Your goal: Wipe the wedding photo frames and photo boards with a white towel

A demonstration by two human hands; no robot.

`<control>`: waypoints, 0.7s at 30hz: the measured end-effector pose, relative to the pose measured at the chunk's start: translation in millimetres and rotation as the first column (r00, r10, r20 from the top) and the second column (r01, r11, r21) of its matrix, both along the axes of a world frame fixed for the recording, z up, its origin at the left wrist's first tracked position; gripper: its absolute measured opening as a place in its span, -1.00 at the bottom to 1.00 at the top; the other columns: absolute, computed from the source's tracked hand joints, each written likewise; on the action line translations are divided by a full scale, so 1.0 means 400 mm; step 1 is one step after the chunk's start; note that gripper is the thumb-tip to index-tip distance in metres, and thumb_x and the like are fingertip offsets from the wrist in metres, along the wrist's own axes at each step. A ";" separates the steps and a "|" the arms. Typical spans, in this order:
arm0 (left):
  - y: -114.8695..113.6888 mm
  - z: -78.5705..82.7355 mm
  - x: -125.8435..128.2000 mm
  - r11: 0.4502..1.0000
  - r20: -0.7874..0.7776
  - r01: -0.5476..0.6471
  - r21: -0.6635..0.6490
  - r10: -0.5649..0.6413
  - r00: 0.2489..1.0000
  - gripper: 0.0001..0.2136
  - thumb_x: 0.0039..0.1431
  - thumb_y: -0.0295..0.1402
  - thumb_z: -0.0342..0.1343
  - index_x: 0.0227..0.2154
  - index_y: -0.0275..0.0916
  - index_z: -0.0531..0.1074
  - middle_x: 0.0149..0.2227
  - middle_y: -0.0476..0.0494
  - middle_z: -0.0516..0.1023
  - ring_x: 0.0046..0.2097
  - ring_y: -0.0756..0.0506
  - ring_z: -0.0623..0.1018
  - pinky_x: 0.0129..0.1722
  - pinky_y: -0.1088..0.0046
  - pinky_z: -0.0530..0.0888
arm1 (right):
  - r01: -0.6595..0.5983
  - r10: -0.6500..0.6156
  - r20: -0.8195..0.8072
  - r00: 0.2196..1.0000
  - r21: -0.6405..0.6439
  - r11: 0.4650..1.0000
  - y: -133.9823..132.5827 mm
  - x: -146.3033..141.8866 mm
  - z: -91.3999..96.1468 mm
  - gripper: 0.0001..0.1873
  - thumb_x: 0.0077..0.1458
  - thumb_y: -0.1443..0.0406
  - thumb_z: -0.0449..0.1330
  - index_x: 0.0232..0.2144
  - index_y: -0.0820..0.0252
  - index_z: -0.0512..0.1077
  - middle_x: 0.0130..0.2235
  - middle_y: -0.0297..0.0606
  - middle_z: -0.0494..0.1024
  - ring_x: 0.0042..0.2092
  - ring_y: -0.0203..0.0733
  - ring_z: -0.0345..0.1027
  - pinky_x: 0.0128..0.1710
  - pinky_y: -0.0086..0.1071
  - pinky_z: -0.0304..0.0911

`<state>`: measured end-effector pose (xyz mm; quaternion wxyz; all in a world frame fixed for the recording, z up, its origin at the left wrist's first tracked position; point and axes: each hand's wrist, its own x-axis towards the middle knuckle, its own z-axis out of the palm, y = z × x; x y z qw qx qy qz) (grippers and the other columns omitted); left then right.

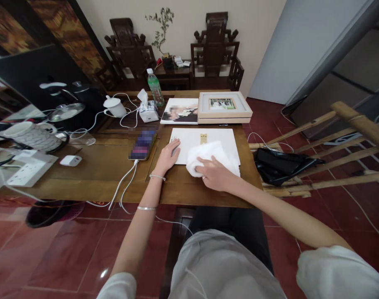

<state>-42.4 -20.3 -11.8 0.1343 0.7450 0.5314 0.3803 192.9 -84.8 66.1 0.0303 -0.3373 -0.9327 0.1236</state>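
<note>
A flat white rectangular panel point(184, 137) lies on the wooden table in front of me, with a small tan bear-shaped piece point(203, 138) near its upper middle. My left hand point(169, 156) rests on the panel's left edge, fingers stretched out and holding nothing. In my right hand point(213, 173) is a bunched white cloth point(216, 150), pressed onto the panel's lower right part. The cloth covers that part of the panel, and the thumb side of the hand is partly sunk in it.
Behind the panel lie a photo print point(179, 111) and a boxed picture frame point(225, 108). A phone point(142, 144) on a charging cable is left of my left hand. Farther left are a tissue box point(148, 111), bottle point(155, 88), lidded cup point(114, 107) and power strip point(30, 168).
</note>
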 end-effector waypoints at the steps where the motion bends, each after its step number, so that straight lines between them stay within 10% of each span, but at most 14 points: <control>1: 0.001 -0.001 -0.001 1.000 -0.002 0.000 0.000 0.000 1.000 -0.64 0.22 -0.30 -0.04 0.00 -0.36 0.43 0.12 -0.32 0.40 0.19 -0.20 0.35 0.23 0.17 0.23 | 0.012 -0.012 -0.003 1.000 -0.001 1.000 0.023 -0.002 -0.003 -0.59 0.01 0.50 -0.05 -0.11 0.26 0.40 0.16 0.15 0.29 0.26 0.05 0.02 0.14 0.15 -0.06; 11: 0.004 -0.004 -0.005 1.000 -0.017 -0.011 -0.006 0.011 1.000 -0.66 0.22 -0.32 -0.04 -0.01 -0.31 0.43 0.12 -0.26 0.41 0.19 -0.18 0.35 0.23 0.16 0.23 | 0.170 -0.176 0.015 0.984 0.183 0.968 0.293 -0.075 -0.042 -0.51 0.06 0.50 -0.08 0.06 0.30 0.29 0.18 0.18 0.25 0.25 0.14 0.02 0.09 0.24 -0.04; 21: 0.001 0.001 0.000 1.000 -0.002 0.000 -0.004 0.000 1.000 -0.65 0.21 -0.30 -0.03 0.00 -0.27 0.43 0.13 -0.22 0.41 0.19 -0.20 0.35 0.23 0.12 0.23 | 0.057 -0.084 0.140 0.987 0.184 0.981 0.075 -0.073 -0.062 -0.46 0.06 0.50 -0.08 0.10 0.24 0.29 0.31 0.07 0.02 0.32 0.30 -0.30 0.08 0.43 -0.21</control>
